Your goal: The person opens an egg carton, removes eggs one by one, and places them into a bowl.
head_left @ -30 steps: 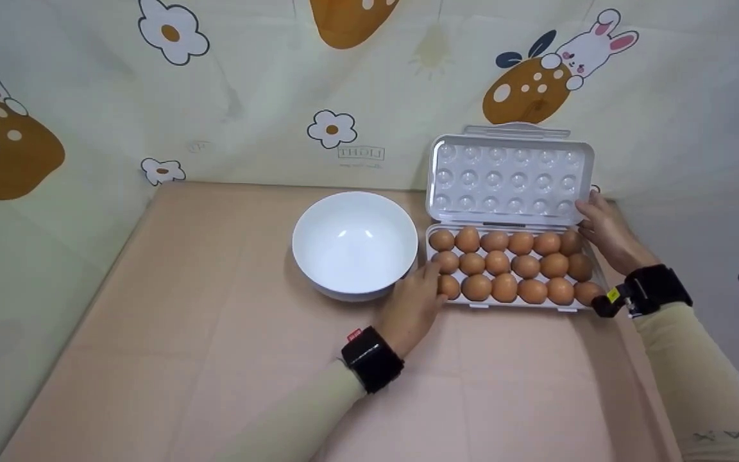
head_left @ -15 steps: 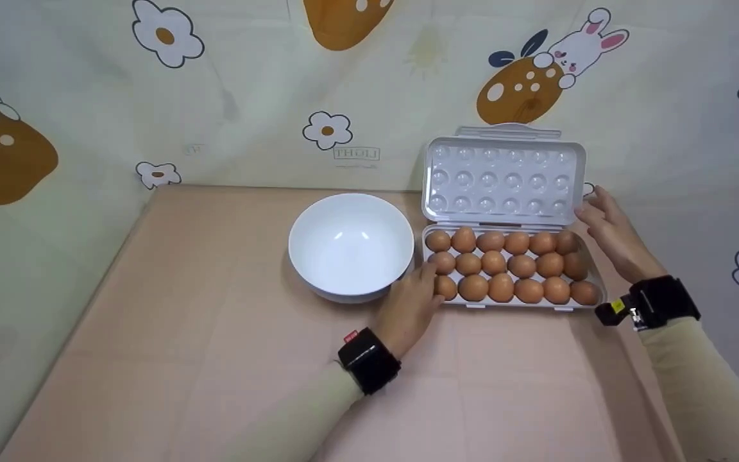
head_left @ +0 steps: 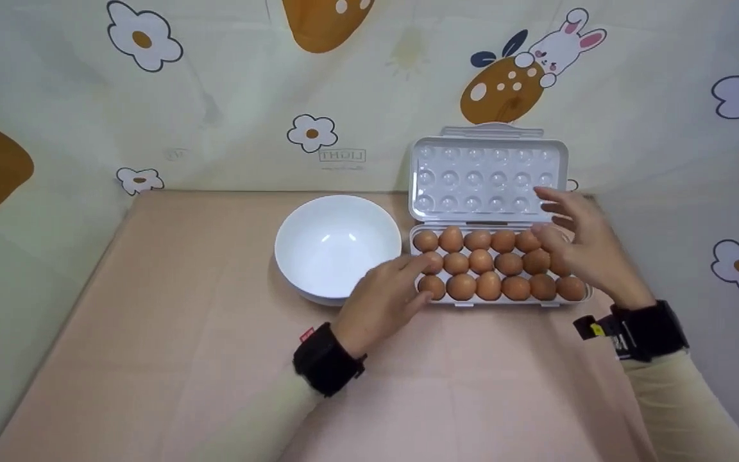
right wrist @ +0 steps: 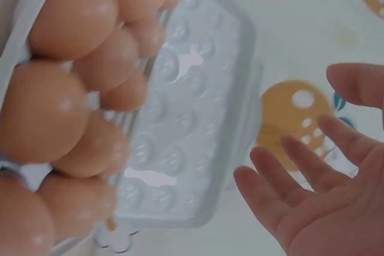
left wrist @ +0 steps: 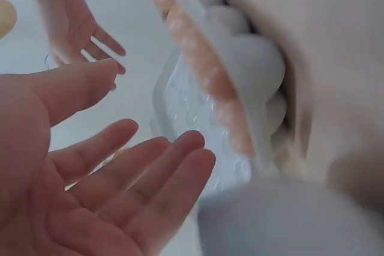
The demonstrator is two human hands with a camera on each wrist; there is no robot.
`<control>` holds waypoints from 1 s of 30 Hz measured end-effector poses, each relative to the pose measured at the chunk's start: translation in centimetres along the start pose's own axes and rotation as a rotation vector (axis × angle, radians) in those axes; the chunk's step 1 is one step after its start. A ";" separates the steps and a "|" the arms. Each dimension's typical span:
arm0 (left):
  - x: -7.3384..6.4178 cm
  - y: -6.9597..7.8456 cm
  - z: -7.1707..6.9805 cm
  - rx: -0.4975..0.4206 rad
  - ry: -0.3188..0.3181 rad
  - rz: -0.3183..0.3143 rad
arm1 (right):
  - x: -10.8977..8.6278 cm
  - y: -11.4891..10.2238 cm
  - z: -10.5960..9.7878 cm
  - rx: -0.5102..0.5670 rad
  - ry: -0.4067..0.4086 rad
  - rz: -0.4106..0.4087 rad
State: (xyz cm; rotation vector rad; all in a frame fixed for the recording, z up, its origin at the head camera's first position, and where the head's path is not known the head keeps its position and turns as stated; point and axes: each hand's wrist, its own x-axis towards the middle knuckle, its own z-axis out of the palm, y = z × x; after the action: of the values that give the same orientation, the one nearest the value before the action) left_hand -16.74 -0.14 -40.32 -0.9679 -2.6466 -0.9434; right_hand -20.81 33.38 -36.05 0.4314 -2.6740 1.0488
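Note:
A white egg carton (head_left: 504, 303) full of brown eggs (head_left: 489, 286) sits at the right of the table, its dimpled lid (head_left: 488, 179) propped up against the wall. My left hand (head_left: 382, 301) is at the carton's left end, fingertips close by the end eggs; the left wrist view has its fingers spread and nothing in them. Over the right end of the carton hovers my right hand (head_left: 581, 247), its fingers parted and the palm bare in the right wrist view (right wrist: 336, 202). It hides some of the eggs at that end.
Left of the carton, close beside it, stands a white bowl (head_left: 337, 247) with nothing in it. A pinkish cloth (head_left: 170, 321) covers the table. Behind rises a pale wall sheet (head_left: 228, 77) printed with rabbits and flowers.
My right hand has left the lid's right edge and moved left, over the carton's right end. My left hand has drawn back slightly from the left end. The head view has shifted a little.

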 end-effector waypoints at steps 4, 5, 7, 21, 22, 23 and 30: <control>-0.6 -1.4 -3.1 0.061 0.035 0.021 | -0.5 -2.2 1.3 -0.104 -0.003 -0.194; -0.9 -1.9 -3.8 0.082 0.040 0.030 | -0.7 -2.7 1.7 -0.121 -0.014 -0.234; -1.4 -3.0 -5.0 0.129 0.042 0.042 | -0.9 -3.7 2.6 -0.149 -0.036 -0.307; -5.3 -7.8 -8.9 0.244 0.039 -0.058 | -0.8 -7.1 8.5 -0.234 -0.236 -0.505; -5.3 -7.8 -8.9 0.241 0.033 -0.066 | -0.6 -7.2 8.9 -0.250 -0.249 -0.503; -5.4 -7.9 -9.0 0.238 0.030 -0.070 | -0.4 -7.2 9.3 -0.268 -0.264 -0.500; -5.1 -8.2 -8.9 0.234 0.003 -0.089 | 0.2 -7.4 11.1 -0.327 -0.356 -0.417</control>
State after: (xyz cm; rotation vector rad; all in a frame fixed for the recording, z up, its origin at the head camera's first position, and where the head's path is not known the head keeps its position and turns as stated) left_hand -18.42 -13.06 -39.30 -0.8007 -2.7391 -0.6313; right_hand -19.64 20.52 -39.36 1.1303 -2.7908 0.4368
